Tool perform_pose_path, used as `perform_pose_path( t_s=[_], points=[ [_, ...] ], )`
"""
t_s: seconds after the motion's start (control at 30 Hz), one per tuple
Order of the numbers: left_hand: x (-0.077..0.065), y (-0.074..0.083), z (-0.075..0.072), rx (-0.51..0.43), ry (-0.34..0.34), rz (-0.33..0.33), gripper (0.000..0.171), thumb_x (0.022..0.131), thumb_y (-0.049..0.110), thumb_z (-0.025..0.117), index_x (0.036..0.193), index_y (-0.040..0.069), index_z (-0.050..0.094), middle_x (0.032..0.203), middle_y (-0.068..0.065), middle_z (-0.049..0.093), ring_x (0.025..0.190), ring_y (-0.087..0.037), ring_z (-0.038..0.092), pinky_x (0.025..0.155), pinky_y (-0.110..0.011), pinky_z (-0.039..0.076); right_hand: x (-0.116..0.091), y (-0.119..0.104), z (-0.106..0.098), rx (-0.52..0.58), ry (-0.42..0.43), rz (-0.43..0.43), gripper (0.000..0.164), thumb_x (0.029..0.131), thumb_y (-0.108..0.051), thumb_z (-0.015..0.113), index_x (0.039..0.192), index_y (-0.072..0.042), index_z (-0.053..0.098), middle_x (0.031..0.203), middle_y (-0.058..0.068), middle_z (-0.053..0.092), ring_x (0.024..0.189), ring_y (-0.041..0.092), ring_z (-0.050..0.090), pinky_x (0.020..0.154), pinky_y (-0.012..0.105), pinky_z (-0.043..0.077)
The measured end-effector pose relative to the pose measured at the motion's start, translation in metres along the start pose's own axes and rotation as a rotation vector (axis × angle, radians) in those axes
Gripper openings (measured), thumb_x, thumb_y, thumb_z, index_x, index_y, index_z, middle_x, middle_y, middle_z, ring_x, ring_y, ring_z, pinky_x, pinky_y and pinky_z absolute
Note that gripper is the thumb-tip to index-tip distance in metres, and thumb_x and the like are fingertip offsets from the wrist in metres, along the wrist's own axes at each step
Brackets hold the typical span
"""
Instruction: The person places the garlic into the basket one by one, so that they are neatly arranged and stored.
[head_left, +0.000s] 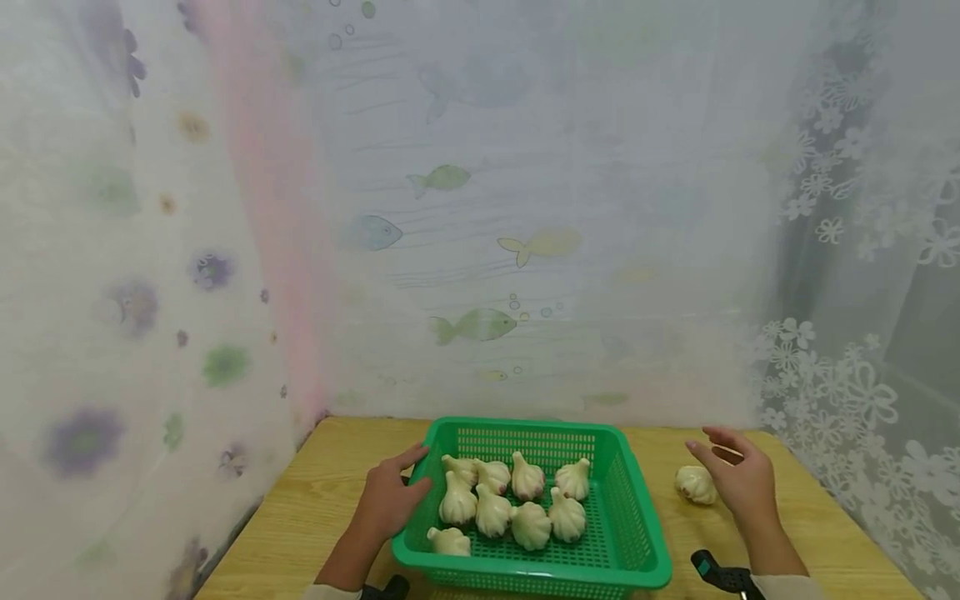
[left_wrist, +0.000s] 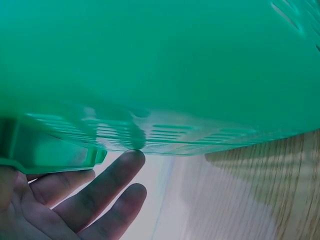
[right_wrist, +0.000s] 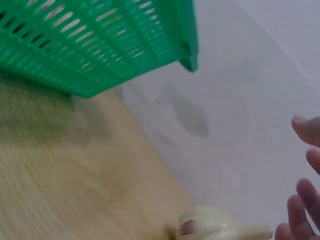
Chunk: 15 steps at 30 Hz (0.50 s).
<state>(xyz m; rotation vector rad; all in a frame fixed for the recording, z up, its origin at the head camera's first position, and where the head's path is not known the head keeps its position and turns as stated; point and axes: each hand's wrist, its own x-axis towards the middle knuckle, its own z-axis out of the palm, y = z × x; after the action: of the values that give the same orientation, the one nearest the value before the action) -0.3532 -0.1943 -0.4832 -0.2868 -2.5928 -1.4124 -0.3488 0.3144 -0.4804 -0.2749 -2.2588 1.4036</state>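
Note:
The green plastic basket (head_left: 633,508) holds several garlic bulbs (head_left: 528,479), grouped toward its left half. At the basket's left rim is my left hand (head_left: 387,497), its thumb at the edge. In the left wrist view the fingers (left_wrist: 107,187) are spread and fairly straight, with one fingertip right at the slotted wall. On the table to the right lies a single garlic bulb (head_left: 696,485), its stem pointing toward my right hand in the right wrist view. My right hand (head_left: 742,479) hovers beside that bulb, fingers loosely bent and nothing between them.
A wooden table (head_left: 315,500) carries the basket and the loose bulb. Behind it hangs a pale curtain (head_left: 562,350) printed with fish. Another curtain with flowers (head_left: 150,375) closes off the left side, and a sheer one (head_left: 862,375) the right.

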Motion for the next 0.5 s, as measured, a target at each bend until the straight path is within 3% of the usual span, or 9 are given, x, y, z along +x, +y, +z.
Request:
perform_pose_path(
  t_s=[0.1,0.27,0.37,0.5],
  points=[
    [0.0,0.0,0.0,-0.004,-0.003,-0.006,0.053,0.097,0.014,0.063,0.15,0.012,0.057,0.16,-0.006,0.049,0.094,-0.021,0.075,0.053,-0.034,0.052,0.001,0.012,0.003,-0.009,0.065,0.084,0.066,0.092,-0.052,0.074,0.136,-0.004,0.06,0.137,0.015,0.052,0.111,0.02,0.051,0.069,0.013,0.044],
    [0.001,0.001,0.0,-0.005,-0.001,-0.01,0.053,0.097,0.015,0.063,0.15,0.013,0.057,0.16,-0.005,0.049,0.098,-0.024,0.075,0.056,-0.033,0.053,0.002,0.025,0.005,-0.063,0.124,0.189,0.075,0.09,-0.055,0.074,0.131,0.004,0.052,0.128,0.023,0.05,0.11,0.035,0.049,0.074,0.037,0.046],
    [0.001,0.001,0.0,0.005,0.001,-0.01,0.053,0.097,0.016,0.063,0.15,0.014,0.058,0.16,-0.005,0.049,0.101,-0.026,0.075,0.058,-0.032,0.053,0.001,0.032,0.007,-0.077,0.115,0.237,0.088,0.088,-0.061,0.073,0.135,0.008,0.046,0.127,0.028,0.05,0.111,0.042,0.052,0.079,0.049,0.047],
    [0.0,0.0,0.0,0.011,-0.001,0.0,0.053,0.097,0.015,0.063,0.15,0.012,0.058,0.16,-0.007,0.049,0.102,-0.028,0.075,0.057,-0.032,0.053,0.0,0.041,0.008,-0.072,0.068,0.282,0.103,0.085,-0.067,0.072,0.144,0.01,0.038,0.132,0.03,0.051,0.116,0.045,0.054,0.08,0.05,0.051]
  ],
)
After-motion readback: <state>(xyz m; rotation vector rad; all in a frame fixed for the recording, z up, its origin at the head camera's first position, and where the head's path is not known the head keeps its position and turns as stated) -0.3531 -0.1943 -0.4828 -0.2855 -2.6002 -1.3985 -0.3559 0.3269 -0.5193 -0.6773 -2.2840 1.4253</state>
